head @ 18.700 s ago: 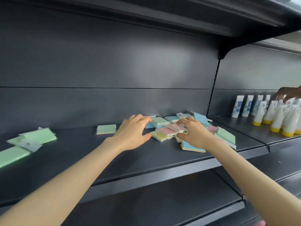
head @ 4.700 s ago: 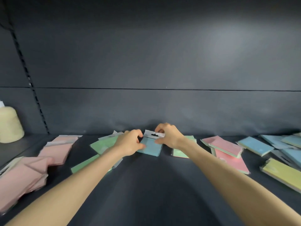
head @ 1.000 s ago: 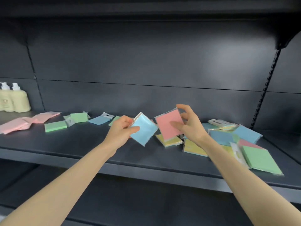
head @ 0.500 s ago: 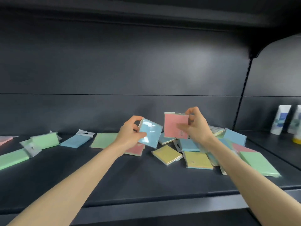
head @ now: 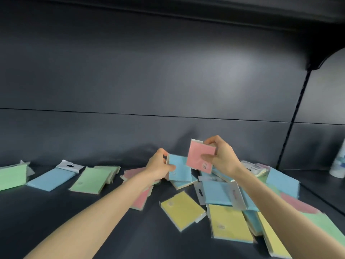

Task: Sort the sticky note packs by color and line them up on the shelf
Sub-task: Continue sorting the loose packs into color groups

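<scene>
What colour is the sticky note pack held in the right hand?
Pink. The right hand holds the pink pack upright; the head view shows it clearly.

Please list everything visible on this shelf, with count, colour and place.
shelf: one, dark grey, under everything
green packs: at least two, green, lying at left
lone blue pack: one, blue, between those green packs
mixed pile: count unclear, blue, yellow, pink, green, overlapping at centre and right
white container: one, white, right edge
held blue pack: one, blue, in left hand
held pink pack: one, pink, in right hand
left hand: one, bare, grips that blue pack
right hand: one, bare, pinches that pink pack
</scene>
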